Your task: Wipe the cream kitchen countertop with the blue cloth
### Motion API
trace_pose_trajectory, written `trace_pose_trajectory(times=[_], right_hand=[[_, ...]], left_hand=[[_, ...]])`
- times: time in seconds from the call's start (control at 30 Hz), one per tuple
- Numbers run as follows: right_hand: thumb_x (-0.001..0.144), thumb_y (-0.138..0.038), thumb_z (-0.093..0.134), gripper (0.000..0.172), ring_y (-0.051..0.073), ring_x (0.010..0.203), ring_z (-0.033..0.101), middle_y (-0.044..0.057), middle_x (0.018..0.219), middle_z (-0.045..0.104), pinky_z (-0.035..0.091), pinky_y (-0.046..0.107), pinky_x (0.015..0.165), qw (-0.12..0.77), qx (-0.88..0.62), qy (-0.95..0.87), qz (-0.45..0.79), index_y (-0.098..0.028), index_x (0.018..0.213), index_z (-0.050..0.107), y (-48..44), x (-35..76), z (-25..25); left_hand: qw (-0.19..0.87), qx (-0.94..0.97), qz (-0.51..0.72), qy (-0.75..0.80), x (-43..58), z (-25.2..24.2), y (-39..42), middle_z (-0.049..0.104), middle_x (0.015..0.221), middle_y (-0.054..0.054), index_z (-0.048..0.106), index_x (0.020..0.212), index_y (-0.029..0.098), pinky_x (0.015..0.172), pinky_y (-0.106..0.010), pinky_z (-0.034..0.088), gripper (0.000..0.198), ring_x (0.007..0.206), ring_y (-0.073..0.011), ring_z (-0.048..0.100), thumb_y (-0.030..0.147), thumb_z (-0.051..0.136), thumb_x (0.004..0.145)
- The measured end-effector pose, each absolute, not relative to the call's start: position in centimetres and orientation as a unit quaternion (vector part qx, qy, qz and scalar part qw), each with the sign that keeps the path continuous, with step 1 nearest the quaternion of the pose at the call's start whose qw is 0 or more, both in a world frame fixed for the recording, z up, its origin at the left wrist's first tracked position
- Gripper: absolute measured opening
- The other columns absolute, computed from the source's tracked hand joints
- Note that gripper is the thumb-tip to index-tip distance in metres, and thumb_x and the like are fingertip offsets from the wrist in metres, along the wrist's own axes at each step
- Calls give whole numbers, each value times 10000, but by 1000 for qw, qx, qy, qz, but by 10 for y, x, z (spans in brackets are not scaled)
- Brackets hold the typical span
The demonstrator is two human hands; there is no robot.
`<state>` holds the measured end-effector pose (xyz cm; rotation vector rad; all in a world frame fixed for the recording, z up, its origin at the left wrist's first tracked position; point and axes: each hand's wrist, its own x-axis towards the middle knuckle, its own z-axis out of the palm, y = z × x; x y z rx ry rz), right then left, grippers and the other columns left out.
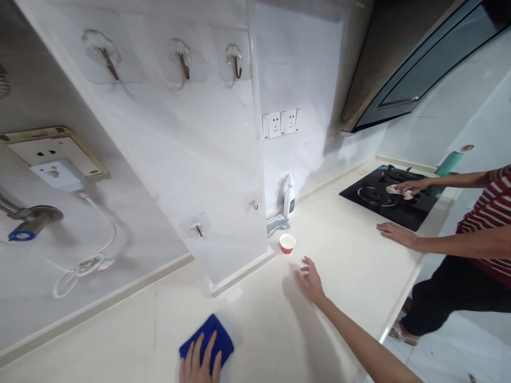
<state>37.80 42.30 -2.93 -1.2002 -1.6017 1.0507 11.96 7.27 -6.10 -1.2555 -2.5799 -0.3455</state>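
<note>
At the bottom of the view my left hand (200,361) lies with fingers spread on a folded blue cloth (217,331), pressing it flat on the cream countertop (259,332). My right hand (311,279) is raised over the counter with its fingers apart, holding nothing. Just beyond its fingertips stands a small red and white cup (287,244), which it does not touch. A white spray bottle (289,198) is upright against the wall behind the cup, beside a silvery patterned packet (277,225).
At the right, a person in a striped top (489,213) wipes a black gas stove (379,194) with a pale cloth (399,191). A range hood (419,64) hangs above. The protruding wall corner (213,284) stands between the left counter and the cup.
</note>
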Motion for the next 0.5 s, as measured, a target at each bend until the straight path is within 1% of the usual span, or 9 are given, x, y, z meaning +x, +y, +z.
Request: trace_pose_trajectory(times=[0.1, 0.17, 0.23, 0.33, 0.4, 0.5], right_hand=[[661, -575, 714, 877, 347, 1171, 614, 165, 1430, 535, 528, 482, 975, 418, -491, -628, 436, -225, 1414, 430, 460, 356, -32], [605, -565, 747, 956, 384, 1264, 562, 164, 1462, 512, 491, 502, 1041, 414, -492, -621, 447, -216, 1431, 416, 477, 342, -32], [576, -548, 770, 999, 394, 1334, 511, 154, 1497, 488, 459, 487, 1090, 414, -489, -617, 457, -211, 1445, 408, 489, 327, -32], [573, -530, 792, 1045, 381, 1409, 441, 145, 1544, 450, 403, 454, 1154, 415, -483, -610, 471, -201, 1475, 379, 501, 311, -33], [593, -535, 791, 1066, 356, 1406, 455, 138, 1540, 461, 387, 460, 1171, 417, -479, -604, 482, -205, 1502, 342, 506, 303, -35], [636, -553, 771, 1029, 317, 1335, 536, 114, 1480, 530, 428, 469, 1142, 424, -476, -590, 496, -229, 1510, 334, 512, 298, -41]], left_hand=[[124, -354, -123, -919, 99, -44, 98, 563, 1511, -63, 574, 1415, 352, 1190, -519, 364, 504, 1395, -296, 487, 456, 379, 962], [126, -304, -133, -935, 92, -38, 116, 558, 1509, -81, 576, 1417, 329, 1193, -527, 351, 521, 1393, -304, 482, 480, 366, 964], [137, -259, -145, -945, 89, -36, 129, 553, 1510, -87, 580, 1412, 321, 1201, -534, 332, 534, 1394, -306, 476, 493, 352, 961], [139, -236, -151, -950, 87, -37, 138, 554, 1507, -96, 564, 1428, 316, 1204, -546, 320, 561, 1390, -316, 479, 513, 347, 950], [128, -242, -145, -951, 87, -36, 138, 550, 1512, -97, 530, 1456, 321, 1203, -546, 320, 581, 1396, -319, 476, 531, 347, 946], [117, -240, -135, -954, 88, -32, 138, 545, 1517, -91, 517, 1464, 323, 1210, -534, 312, 594, 1409, -310, 464, 548, 320, 952]])
